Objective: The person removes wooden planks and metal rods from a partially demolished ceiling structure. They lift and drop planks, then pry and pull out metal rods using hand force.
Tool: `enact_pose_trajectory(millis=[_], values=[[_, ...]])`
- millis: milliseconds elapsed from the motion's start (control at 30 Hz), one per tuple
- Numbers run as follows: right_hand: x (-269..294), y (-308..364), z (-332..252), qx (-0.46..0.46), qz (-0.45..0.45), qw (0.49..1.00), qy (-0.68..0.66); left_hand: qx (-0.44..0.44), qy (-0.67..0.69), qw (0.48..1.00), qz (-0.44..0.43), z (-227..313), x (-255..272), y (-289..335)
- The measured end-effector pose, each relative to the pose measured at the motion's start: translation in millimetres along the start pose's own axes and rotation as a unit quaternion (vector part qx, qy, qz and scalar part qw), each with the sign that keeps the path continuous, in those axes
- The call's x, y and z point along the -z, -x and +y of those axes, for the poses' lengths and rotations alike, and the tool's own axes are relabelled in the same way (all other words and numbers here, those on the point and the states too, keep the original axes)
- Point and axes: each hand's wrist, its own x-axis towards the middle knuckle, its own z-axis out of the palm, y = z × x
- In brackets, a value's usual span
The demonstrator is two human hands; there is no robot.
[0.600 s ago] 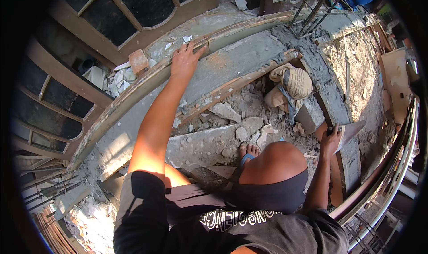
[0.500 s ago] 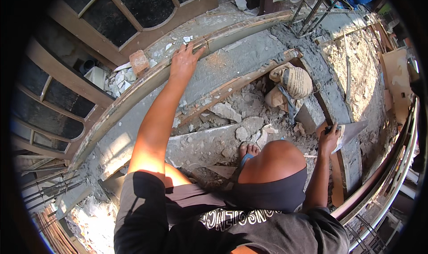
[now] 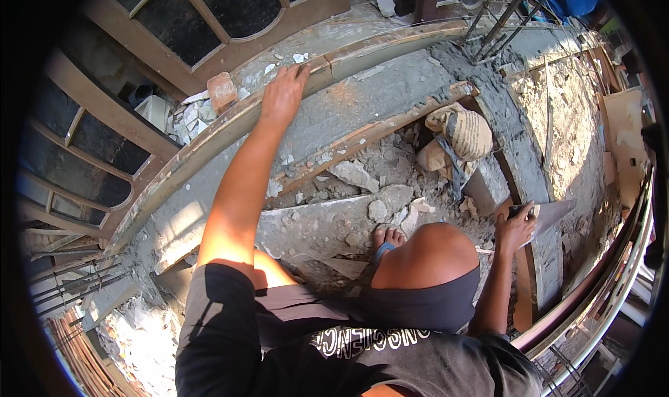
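Left hand (image 3: 282,97): slid slightly along the board (image 3: 366,56), farther left of the sack (image 3: 468,134); fingers over the board's edge, whether gripping cannot be told;
Right hand (image 3: 513,232): closed around the flat-bladed tool (image 3: 550,217);
Flat-bladed tool: lower right of the sack.

Brown doors (image 3: 209,21), sunlit rubble (image 3: 143,345).
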Motion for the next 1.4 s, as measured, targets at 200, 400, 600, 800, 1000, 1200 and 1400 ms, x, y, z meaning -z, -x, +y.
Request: enact_pose_trajectory(millis=[200,400,600,800,1000,1200,1400], values=[[50.8,-9.8,-47.9,0.09,0.162,0.971,-0.152,0.019,0.004,1.0,0.02,-14.4,-2.1,-1.8],[185.1,-6.7,-151.9,0.214,-0.21,0.787,-0.54,0.12,0.067,0.987,-0.078,-16.8,-2.4,-5.4],[276.6,7.2,-216.3,0.451,-0.35,0.737,-0.362,0.186,0.073,0.971,-0.128,-12.6,-1.5,-24.1],[296.5,2.0,-198.0,0.443,-0.436,0.722,-0.305,0.212,0.074,0.955,-0.196,-12.3,0.8,-33.3],[309.7,25.7,-177.0,0.414,-0.549,0.679,-0.256,0.194,0.055,0.956,-0.212,-17.6,-10.2,-31.5],[322.1,42.0,-187.0,0.38,-0.568,0.694,-0.227,0.169,0.033,0.966,-0.193,-19.8,-6.4,-39.3],[343.7,84.9,-196.8,0.346,-0.599,0.709,-0.136,0.141,0.101,0.882,-0.438,-34.2,13.2,-73.6]])
